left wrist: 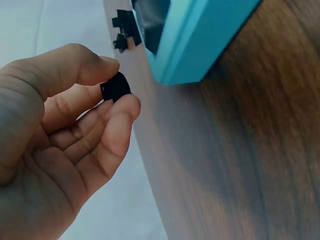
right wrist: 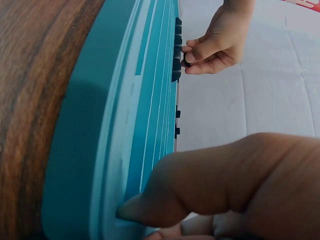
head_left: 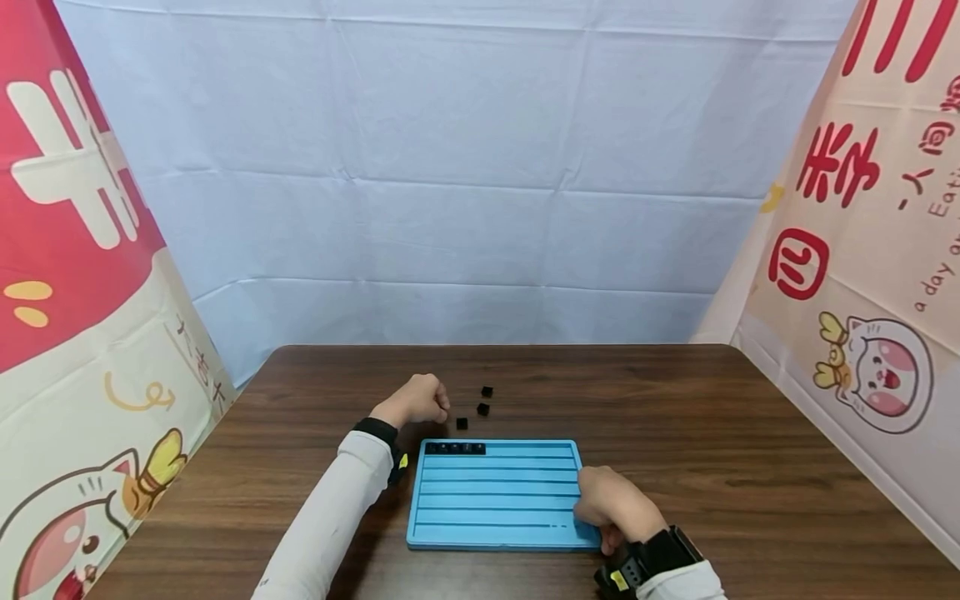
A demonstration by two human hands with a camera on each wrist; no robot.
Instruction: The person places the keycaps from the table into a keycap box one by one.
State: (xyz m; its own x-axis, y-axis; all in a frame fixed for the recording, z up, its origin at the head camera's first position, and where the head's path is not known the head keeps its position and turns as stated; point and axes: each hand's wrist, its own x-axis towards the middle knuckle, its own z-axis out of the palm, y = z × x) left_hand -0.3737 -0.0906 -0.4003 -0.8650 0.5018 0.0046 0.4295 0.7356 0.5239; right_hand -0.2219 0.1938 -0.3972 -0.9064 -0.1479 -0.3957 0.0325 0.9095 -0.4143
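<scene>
My left hand (head_left: 417, 401) is just beyond the far left corner of a light-blue grooved board (head_left: 495, 502). Its thumb and fingertips pinch a small black block (left wrist: 115, 87), seen closely in the left wrist view. Several similar black blocks (head_left: 455, 448) sit side by side at the left end of the board's farthest groove. With the thumb on top of the rim and fingers curled at the side, my right hand (head_left: 617, 504) grips the board's right edge. The undersides of those fingers are partly hidden.
Three loose black blocks, the nearest block (head_left: 462, 423), a middle block (head_left: 483, 409) and the farthest block (head_left: 487, 392), lie on the brown wooden table (head_left: 675, 417) behind the board. A pale cloth (head_left: 450, 208) hangs past the table's far edge, with printed cloths at both sides.
</scene>
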